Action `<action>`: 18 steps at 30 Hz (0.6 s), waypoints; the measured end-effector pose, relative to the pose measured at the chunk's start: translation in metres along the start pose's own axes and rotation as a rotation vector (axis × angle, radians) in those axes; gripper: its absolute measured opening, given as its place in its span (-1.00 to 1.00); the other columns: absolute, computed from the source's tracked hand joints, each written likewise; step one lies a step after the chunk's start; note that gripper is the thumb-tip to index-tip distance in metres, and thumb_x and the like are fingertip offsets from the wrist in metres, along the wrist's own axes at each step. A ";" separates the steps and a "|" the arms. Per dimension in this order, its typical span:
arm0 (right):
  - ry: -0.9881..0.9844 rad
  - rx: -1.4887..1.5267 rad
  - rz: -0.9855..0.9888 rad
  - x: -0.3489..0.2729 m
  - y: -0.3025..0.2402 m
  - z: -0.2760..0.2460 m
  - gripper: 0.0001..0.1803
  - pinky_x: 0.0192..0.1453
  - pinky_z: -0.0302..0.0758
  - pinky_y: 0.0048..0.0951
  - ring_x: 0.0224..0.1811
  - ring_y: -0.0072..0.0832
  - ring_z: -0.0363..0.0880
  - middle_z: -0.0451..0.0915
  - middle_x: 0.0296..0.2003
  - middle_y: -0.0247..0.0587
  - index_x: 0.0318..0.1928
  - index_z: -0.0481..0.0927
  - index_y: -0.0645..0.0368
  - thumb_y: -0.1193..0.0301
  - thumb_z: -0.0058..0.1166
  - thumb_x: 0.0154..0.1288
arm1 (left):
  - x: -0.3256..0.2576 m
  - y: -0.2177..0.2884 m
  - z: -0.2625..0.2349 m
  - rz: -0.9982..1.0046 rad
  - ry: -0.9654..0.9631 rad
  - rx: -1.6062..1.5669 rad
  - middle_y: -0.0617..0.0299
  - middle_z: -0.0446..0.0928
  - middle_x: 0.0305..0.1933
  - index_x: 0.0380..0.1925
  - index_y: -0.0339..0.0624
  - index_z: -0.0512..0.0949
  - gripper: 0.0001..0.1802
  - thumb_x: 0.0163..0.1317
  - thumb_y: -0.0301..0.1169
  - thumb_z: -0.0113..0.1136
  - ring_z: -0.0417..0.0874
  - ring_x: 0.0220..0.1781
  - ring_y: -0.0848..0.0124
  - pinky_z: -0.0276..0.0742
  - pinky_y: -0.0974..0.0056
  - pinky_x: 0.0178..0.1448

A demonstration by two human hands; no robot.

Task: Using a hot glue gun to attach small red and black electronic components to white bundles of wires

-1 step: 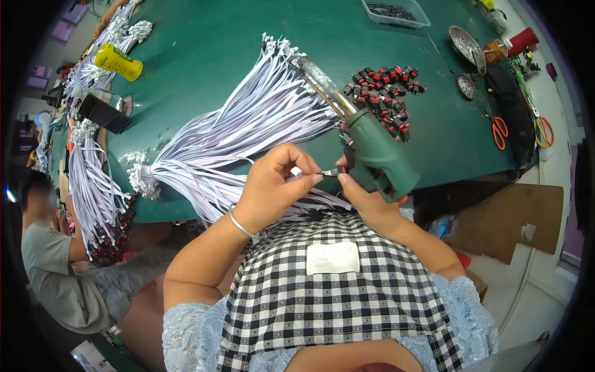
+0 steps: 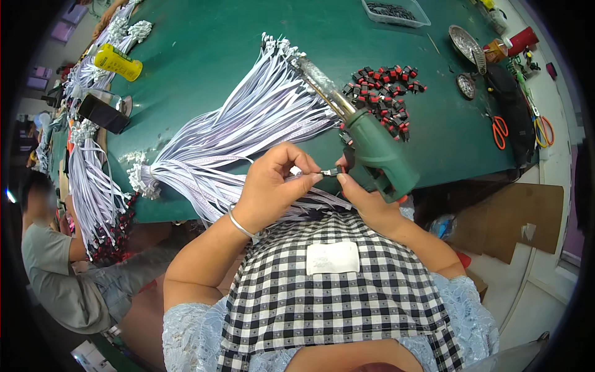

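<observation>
My left hand (image 2: 271, 187) pinches the end of a thin white ribbon cable (image 2: 304, 180) between thumb and forefinger. My right hand (image 2: 364, 199) holds a small black connector (image 2: 332, 171) against that cable end, fingertips touching. Both hands hover at the near edge of the green table (image 2: 204, 49). Just beyond my right hand a green hot-air gun (image 2: 379, 152) lies on the table, its metal nozzle pointing away. A large fanned bundle of white cables (image 2: 248, 121) lies in front of my left hand. Beside the nozzle is a pile of red and black connectors (image 2: 385, 84).
A yellow bottle (image 2: 118, 62) and a black box (image 2: 102, 113) sit far left, with more cable bundles (image 2: 93, 186). A clear tray (image 2: 396, 11), metal dishes (image 2: 466, 42) and orange-handled scissors (image 2: 499, 131) lie right. Another person (image 2: 59, 276) sits left. Cardboard (image 2: 514, 217) lies on the floor.
</observation>
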State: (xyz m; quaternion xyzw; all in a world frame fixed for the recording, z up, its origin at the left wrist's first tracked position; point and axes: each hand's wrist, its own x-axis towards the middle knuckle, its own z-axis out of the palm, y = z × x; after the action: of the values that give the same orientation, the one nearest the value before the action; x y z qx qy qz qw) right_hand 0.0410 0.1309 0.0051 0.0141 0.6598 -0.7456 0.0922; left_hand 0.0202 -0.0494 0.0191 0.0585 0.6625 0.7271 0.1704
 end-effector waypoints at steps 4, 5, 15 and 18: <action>-0.037 -0.039 0.046 -0.001 -0.002 -0.001 -0.74 -0.22 0.42 -0.64 -0.27 -0.72 0.45 0.50 -0.29 -0.38 -0.13 0.46 0.22 0.55 0.08 0.11 | 0.000 -0.003 0.000 0.040 0.048 0.019 0.24 0.47 -0.35 -0.47 -0.24 0.35 -0.82 -0.01 -0.67 0.15 0.48 -0.29 0.58 0.43 0.50 -0.20; -0.037 -0.038 0.046 -0.001 -0.001 -0.001 -0.74 -0.22 0.42 -0.64 -0.27 -0.72 0.45 0.50 -0.29 -0.38 -0.13 0.46 0.22 0.55 0.08 0.11 | 0.000 -0.004 0.000 0.046 0.057 0.038 0.23 0.48 -0.35 -0.46 -0.23 0.35 -0.81 -0.01 -0.67 0.15 0.49 -0.28 0.57 0.43 0.49 -0.19; 0.010 0.060 0.094 0.000 -0.004 0.002 -0.73 -0.33 0.39 -0.68 -0.35 -0.74 0.41 0.47 -0.34 -0.40 -0.14 0.43 0.22 0.56 0.07 0.10 | 0.003 -0.006 0.006 0.061 0.089 0.110 0.20 0.51 -0.38 -0.50 -0.23 0.36 -0.83 -0.01 -0.67 0.16 0.52 -0.31 0.55 0.46 0.48 -0.25; 0.026 0.058 0.026 -0.002 0.000 0.000 -0.71 -0.34 0.37 -0.68 -0.37 -0.73 0.38 0.44 -0.34 -0.38 -0.11 0.40 0.22 0.57 0.04 0.11 | 0.005 -0.006 0.007 0.010 0.078 0.054 0.18 0.53 -0.39 -0.52 -0.25 0.37 -0.84 -0.01 -0.66 0.16 0.53 -0.31 0.54 0.46 0.48 -0.22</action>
State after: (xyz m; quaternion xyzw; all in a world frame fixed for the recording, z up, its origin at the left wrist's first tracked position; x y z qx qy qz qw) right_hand 0.0431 0.1307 0.0057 0.0352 0.6386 -0.7631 0.0927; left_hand 0.0190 -0.0404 0.0130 0.0379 0.6877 0.7114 0.1394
